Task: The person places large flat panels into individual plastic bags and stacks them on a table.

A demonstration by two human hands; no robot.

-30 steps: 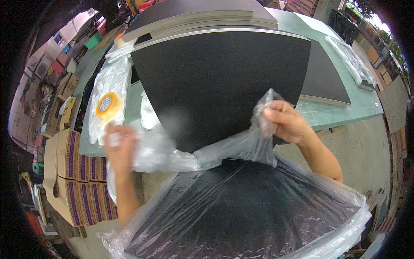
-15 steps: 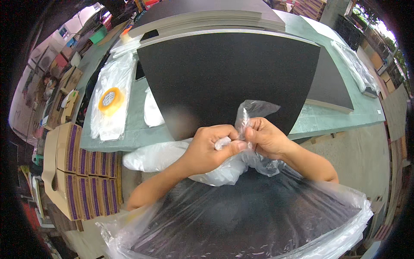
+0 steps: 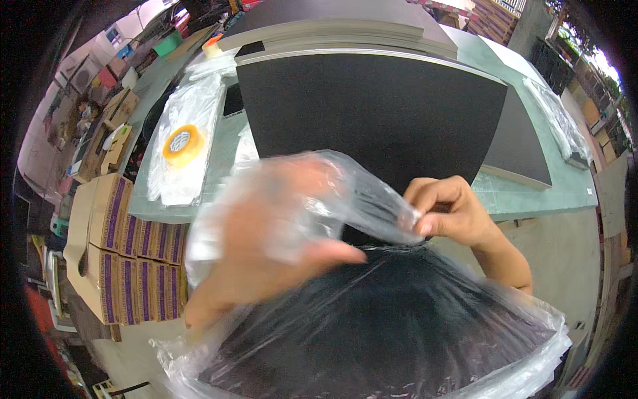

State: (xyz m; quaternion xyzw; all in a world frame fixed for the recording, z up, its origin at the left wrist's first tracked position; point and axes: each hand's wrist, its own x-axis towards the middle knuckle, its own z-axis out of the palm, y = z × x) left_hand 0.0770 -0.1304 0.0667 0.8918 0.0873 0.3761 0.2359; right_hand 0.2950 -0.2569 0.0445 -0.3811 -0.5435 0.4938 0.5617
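Film [image 3: 372, 193], clear, crinkled; right hand [image 3: 446, 211] pinches its edge; left hand [image 3: 251, 234], blurred, thumb spread wide, partly under it. Panel [image 3: 372, 113], flat, black. Tape roll [image 3: 195, 144], amber ring.

My left hand [image 3: 266, 223] is showing only as a blur, and clear plastic film [image 3: 369, 193] is veiling its fingers, so I am not making out their grip. Beyond those fingers, my hand and the film are hiding the lower left of the upright black board [image 3: 372, 113]. On my right hand [image 3: 452, 209], the fingertips are covering part of the film they are pinching. Nearer me than my fingers, the wrapped black panel [image 3: 372, 322] is running past the lower edge. Left of my fingers, the tape roll [image 3: 193, 152] is bearing a marking too small to read; farther out, a person [image 3: 86, 114] is showing tiny and unclear.
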